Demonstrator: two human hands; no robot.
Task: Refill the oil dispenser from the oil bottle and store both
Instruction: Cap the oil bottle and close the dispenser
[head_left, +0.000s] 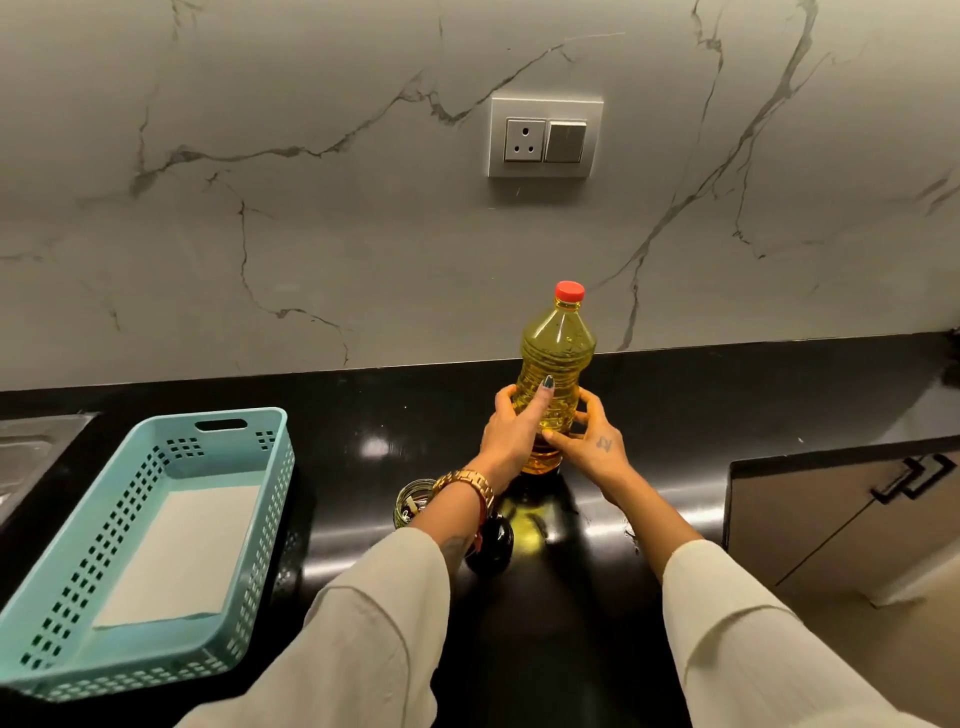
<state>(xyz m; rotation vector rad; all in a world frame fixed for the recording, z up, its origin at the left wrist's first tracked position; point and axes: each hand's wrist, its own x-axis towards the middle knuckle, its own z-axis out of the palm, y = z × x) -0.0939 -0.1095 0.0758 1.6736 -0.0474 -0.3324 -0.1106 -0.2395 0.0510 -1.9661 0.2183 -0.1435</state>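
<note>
A clear oil bottle (558, 358) full of yellow oil, with a red cap on, stands upright on the black counter (675, 405) near the wall. My left hand (511, 431) wraps its lower body from the left. My right hand (597, 441) grips it from the right. Closer to me, mostly hidden under my left wrist, stands a small glass dispenser (413, 501) and beside it a round black lid-like part (493, 540); whether that part sits on the dispenser I cannot tell.
A light blue perforated basket (156, 660) with a white liner lies on the counter at the left. A steel sink edge (31, 447) shows at the far left. A wall socket (543, 137) is above. A cabinet door with black handles (909, 480) is at the right.
</note>
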